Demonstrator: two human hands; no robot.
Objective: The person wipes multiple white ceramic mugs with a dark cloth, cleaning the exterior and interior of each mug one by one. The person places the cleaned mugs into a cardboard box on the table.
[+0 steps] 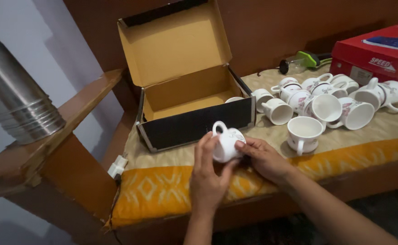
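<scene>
My left hand [206,174] and right hand [263,157] both grip a small white ceramic cup with handle [226,142], just in front of the open brown cardboard box [186,86]. Glazed surface; a loose pinch risks it slipping and chipping.

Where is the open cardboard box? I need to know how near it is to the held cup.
In the head view, the open cardboard box sits left of centre, just behind the held cup, left of the other cups.
</scene>
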